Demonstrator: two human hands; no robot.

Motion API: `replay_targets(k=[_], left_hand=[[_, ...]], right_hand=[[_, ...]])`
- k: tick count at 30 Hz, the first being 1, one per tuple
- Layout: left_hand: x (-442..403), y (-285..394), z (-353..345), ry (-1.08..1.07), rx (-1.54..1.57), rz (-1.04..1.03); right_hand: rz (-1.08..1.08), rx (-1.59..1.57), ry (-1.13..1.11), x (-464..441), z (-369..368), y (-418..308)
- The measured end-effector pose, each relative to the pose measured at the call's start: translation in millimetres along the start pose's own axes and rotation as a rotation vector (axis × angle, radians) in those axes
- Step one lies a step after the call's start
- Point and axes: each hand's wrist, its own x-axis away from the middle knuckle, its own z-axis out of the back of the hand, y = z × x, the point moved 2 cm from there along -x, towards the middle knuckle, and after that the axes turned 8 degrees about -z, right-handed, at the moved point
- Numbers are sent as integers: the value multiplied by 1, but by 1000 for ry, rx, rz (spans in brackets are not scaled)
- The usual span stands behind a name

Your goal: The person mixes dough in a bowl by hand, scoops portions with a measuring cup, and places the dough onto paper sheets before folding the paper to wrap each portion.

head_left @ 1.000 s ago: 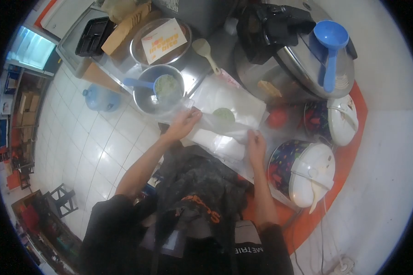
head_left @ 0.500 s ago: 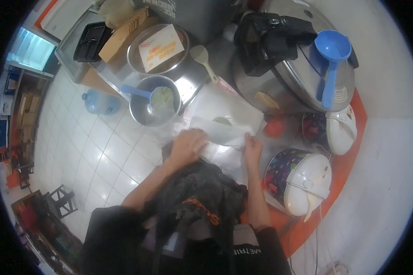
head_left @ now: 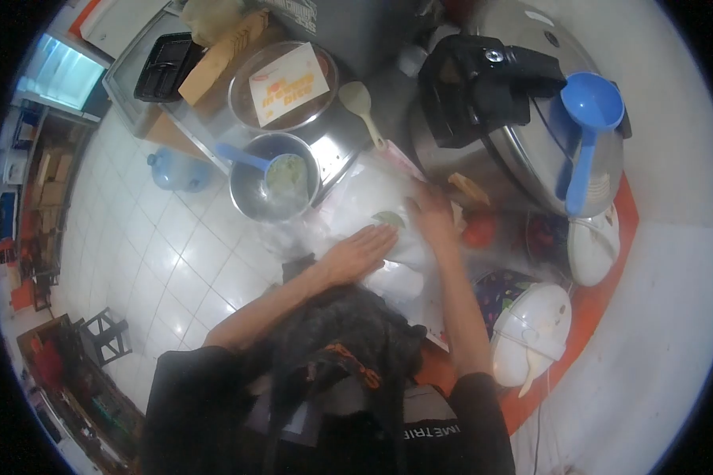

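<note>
The bowl, steel, sits at the left edge of the desk; inside it rests a blue scoop with green stuff in its cup. To the right of the bowl, and a little nearer the person, a green lump lies under or between clear film; which of the two cannot be told. The left hand, right of the bowl and nearer the person, lies flat on the film, fingers straight and close together, their tips at the lump's near edge. The right hand, farther right of the bowl, touches the film on the lump's other side, fingers pointing away from the person; whether it pinches the film cannot be told.

Just beyond the bowl is a round lidded dish with a printed card on top. A pale paddle lies beyond the bowl to the right. Well right of the bowl stand a big steel cooker, a blue ladle on its lid, and two white-lidded tubs.
</note>
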Motion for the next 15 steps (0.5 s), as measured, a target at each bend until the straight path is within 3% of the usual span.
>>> replay_targets(k=[4, 6, 15], left_hand=[[1, 3, 6, 18, -5, 4], [3, 6, 10, 79, -82, -178], [4, -3, 7, 43, 3, -121]], right_hand=[[104, 69, -71, -8, -15, 5], [105, 63, -92, -9, -14, 2], [96, -108, 26, -7, -2, -10]])
